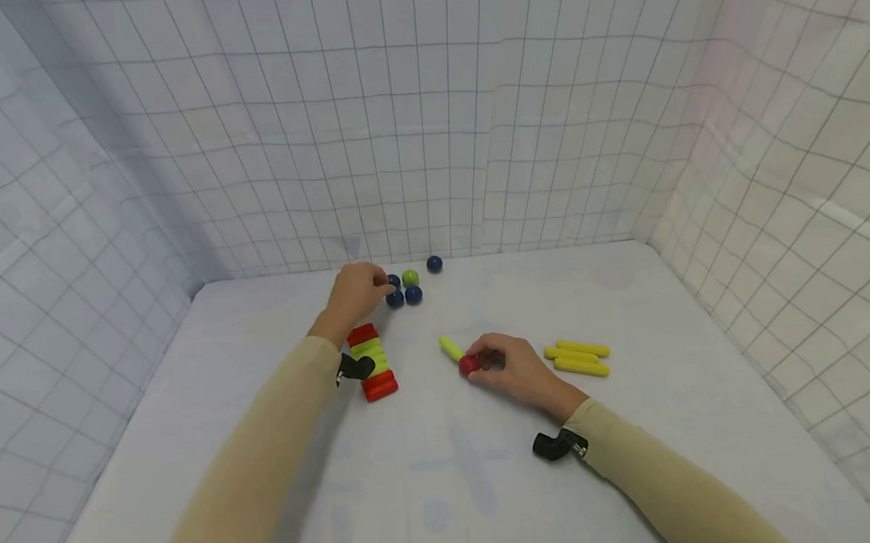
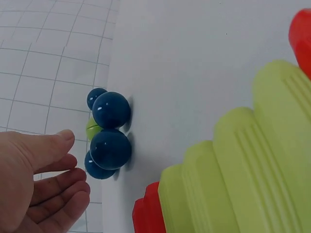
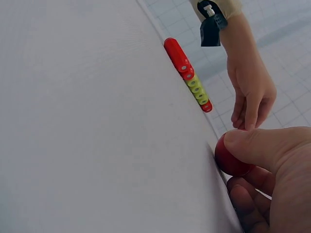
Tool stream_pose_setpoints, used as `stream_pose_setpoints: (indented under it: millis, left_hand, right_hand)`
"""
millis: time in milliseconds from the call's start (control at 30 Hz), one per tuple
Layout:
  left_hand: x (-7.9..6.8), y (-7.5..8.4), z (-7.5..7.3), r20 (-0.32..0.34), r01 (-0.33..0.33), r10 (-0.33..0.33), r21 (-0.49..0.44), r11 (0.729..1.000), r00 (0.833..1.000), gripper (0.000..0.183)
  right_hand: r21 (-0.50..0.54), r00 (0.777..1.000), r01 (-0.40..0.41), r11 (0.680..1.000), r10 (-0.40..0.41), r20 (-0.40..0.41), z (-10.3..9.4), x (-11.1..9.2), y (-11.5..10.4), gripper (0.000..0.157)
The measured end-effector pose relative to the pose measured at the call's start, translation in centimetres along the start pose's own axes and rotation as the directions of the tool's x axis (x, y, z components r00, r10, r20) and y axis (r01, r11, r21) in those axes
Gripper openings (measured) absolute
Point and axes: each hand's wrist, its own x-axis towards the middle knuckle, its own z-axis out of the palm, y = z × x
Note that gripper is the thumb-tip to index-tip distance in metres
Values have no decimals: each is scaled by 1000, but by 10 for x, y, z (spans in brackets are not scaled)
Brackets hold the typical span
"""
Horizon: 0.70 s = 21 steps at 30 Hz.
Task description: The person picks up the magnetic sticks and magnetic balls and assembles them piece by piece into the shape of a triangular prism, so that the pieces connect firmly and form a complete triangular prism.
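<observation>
My right hand (image 1: 517, 370) pinches a red ball (image 1: 469, 365) between thumb and fingers, low at the white surface. The ball (image 3: 230, 159) shows clearly under the thumb in the right wrist view. Touching or just beside it in the head view lies a yellow-green stick (image 1: 450, 347). My left hand (image 1: 358, 292) hovers beside a cluster of dark blue balls (image 1: 413, 295) and one green ball (image 1: 410, 278). In the left wrist view, the left hand's loosely bent fingers (image 2: 63, 189) hold nothing and stand close to the blue balls (image 2: 111, 149).
Below the left wrist lies a row of red sticks (image 1: 379, 387) and yellow-green sticks (image 1: 369, 355) side by side. Several yellow sticks (image 1: 582, 367) lie to the right of the right hand. One blue ball (image 1: 435, 263) sits apart near the gridded back wall (image 1: 413, 141).
</observation>
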Motion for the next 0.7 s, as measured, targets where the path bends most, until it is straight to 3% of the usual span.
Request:
stream_pose_setpoints:
  millis: [300,700]
  left_hand:
    - [3,-7,12,14,131,-131,-39,991,991,43]
    - [8,-6,17,72,162,-153,-140,977,986,40]
  right_hand:
    - [-6,1000,1,1000,-1,-17,2,-1,-3,28]
    - [-21,998,4,1000,-5,-70,0,-1,0,32]
